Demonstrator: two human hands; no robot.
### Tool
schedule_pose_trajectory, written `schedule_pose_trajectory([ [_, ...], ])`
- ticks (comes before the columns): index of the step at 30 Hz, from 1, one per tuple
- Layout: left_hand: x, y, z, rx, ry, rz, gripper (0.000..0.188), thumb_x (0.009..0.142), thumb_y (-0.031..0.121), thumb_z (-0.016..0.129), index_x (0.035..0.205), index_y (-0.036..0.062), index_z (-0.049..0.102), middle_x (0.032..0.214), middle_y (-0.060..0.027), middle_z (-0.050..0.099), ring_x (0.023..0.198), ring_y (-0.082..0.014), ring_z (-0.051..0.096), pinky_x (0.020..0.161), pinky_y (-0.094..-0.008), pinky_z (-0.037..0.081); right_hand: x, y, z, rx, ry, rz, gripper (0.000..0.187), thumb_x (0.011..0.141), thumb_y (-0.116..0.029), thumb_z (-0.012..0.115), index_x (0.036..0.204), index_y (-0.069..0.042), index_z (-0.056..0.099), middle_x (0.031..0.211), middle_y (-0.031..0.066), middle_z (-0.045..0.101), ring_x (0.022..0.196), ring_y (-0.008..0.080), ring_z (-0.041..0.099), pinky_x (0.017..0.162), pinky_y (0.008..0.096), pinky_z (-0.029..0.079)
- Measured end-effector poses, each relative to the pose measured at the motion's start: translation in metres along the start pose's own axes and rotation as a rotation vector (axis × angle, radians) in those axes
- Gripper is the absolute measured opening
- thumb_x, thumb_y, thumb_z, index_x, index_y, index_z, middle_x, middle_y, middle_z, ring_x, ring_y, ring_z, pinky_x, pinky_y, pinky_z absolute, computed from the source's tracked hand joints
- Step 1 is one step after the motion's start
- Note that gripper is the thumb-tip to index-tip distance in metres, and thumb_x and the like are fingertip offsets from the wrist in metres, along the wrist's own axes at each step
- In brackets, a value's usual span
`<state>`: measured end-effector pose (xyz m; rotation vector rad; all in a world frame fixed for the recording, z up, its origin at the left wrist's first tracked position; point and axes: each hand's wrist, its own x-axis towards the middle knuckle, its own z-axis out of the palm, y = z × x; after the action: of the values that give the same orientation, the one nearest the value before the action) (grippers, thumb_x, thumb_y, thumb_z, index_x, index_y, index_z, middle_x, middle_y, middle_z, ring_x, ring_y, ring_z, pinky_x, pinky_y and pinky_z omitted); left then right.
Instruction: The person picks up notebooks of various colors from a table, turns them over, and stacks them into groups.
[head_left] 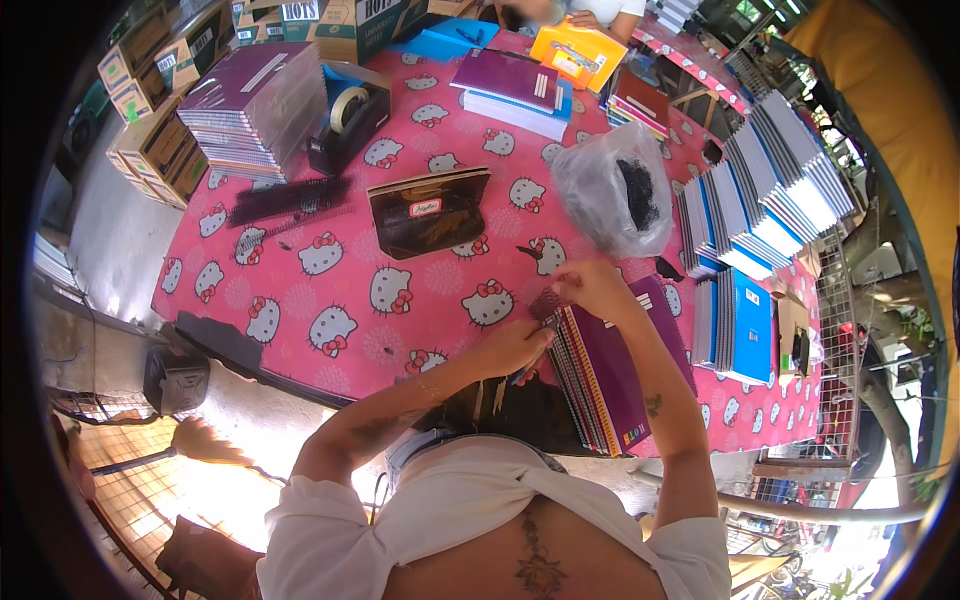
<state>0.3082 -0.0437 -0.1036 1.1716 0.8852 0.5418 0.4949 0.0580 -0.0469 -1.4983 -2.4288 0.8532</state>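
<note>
A stack of spiral notebooks with a purple cover (630, 355) lies in front of me at the table's near edge, its coiled spines facing left. At the stack's far left corner, my right hand (592, 288) is closed, its fingertips pinching the dark wire coil (545, 304) that sticks out past the spine. Just nearer, my left hand (522, 348) is curled shut beside the spines. A slim tool-like piece shows under its fingers, too small to name.
The pink table (380, 350) carries a clear bag (615, 190), a dark open case (428, 210), loose black coils (290, 202) and a tape dispenser (350, 120). Notebook stacks (755, 190) stand right, a wrapped stack (250, 110) left. Another person's hand (583, 20) is at the far side.
</note>
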Motion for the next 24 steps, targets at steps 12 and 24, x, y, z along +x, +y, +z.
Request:
schedule_pose_trajectory([
  [12,0.008,-0.017,-0.011,-0.038,0.032,-0.057,0.037,0.104,0.034,0.045,0.104,0.0003,0.059,0.087,-0.0096,0.069,0.077,-0.0203,0.072,0.059,-0.0356,0.06,0.013,-0.008,-0.001,0.014,-0.168,-0.096,0.023,0.08,-0.021,0.072,0.094,-0.002,0.074,0.082,0.0172,0.071,0.076,0.0319,0.07,0.07,0.04,0.053],
  [24,0.009,-0.01,-0.016,-0.073,0.02,-0.049,0.036,0.103,0.032,0.047,0.1,-0.0004,0.061,0.083,-0.0088,0.069,0.073,-0.0197,0.072,0.057,-0.0347,0.06,0.013,-0.002,0.004,0.013,-0.125,-0.069,0.025,0.08,-0.022,0.073,0.095,-0.001,0.074,0.081,0.017,0.072,0.075,0.0294,0.071,0.07,0.0375,0.053],
])
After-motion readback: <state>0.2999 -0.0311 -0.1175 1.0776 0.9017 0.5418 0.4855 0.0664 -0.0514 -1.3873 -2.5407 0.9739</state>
